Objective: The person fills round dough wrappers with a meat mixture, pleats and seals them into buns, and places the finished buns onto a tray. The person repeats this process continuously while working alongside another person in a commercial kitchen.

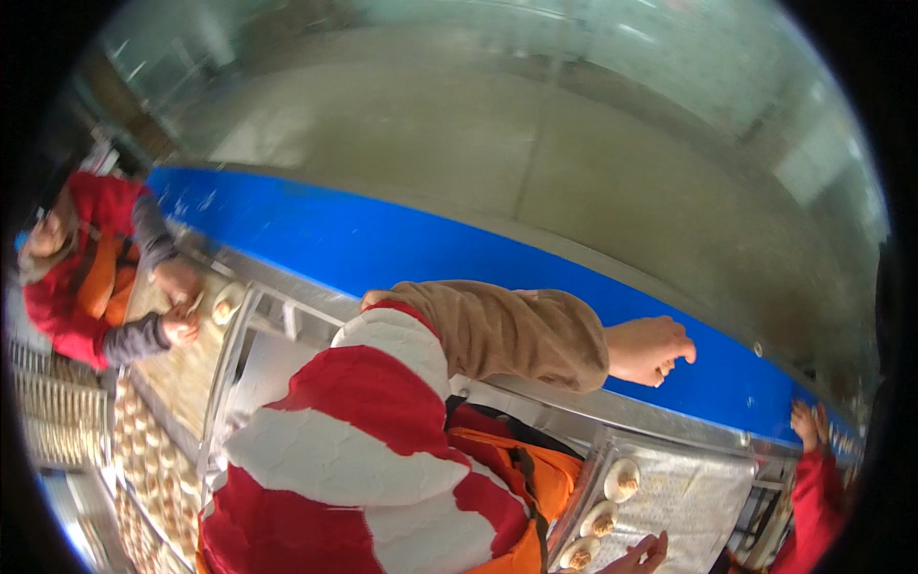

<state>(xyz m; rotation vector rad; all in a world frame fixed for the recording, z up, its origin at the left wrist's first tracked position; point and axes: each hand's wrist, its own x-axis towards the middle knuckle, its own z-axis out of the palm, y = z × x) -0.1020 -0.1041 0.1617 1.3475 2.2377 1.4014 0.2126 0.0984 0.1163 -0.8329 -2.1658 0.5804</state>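
My left hand (pixel 651 351), in a brown sleeve, reaches over the blue conveyor belt (pixel 344 244). Its bent fingers hold a small tan piece (pixel 665 369), too blurred to name. At the bottom edge, partly cut off, my right hand (pixel 640 554) has its fingers apart beside a metal tray (pixel 688 495). No object shows between those fingers. Several pale dough rounds topped with brown filling lie in a row along the tray's near side; one round (pixel 621 481) is nearest the belt. My red and white clothing and orange apron fill the lower middle.
At left, a co-worker in red and orange handles something over a floured board (pixel 193 380). A filled dough round (pixel 228 303) lies there. Below are trays of many small dough pieces (pixel 154 466). Another co-worker's hands (pixel 809 423) are at the belt's far right.
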